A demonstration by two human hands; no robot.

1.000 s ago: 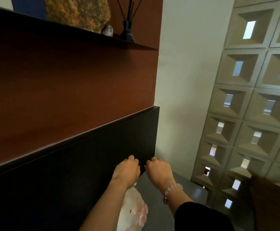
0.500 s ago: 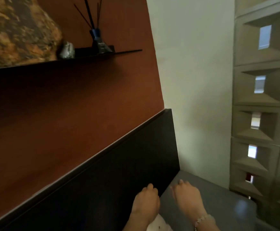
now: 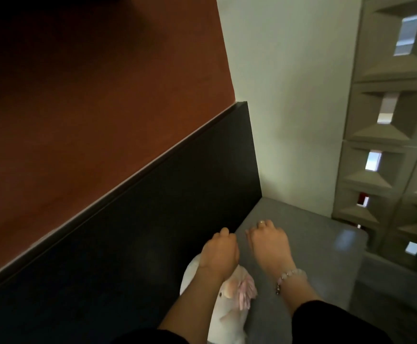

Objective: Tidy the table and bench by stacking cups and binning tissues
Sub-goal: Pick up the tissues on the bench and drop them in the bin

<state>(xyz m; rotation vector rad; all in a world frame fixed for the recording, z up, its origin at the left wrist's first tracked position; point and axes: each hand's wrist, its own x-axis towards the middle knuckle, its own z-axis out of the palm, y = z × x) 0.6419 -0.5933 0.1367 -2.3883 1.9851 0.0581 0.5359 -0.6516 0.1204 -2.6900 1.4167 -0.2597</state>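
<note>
No cup or tissue shows in the head view. My left hand (image 3: 218,254) and my right hand (image 3: 269,244) hover side by side over the grey bench (image 3: 321,247), backs toward me. The fingers of both curl downward out of sight, so whatever is under them is hidden. A ring sits on a right finger and a bead bracelet on the right wrist.
A white plush toy with pink parts (image 3: 229,309) lies on the bench under my left forearm. The black backrest (image 3: 152,232) runs along the left under a brown wall panel (image 3: 90,95). A white wall (image 3: 289,95) and a patterned block screen (image 3: 388,170) close the corner.
The view has tilted down, so the shelf with the stone and reed diffuser has left the frame. More of the bench and the plush toy shows. Both hands stay side by side.
</note>
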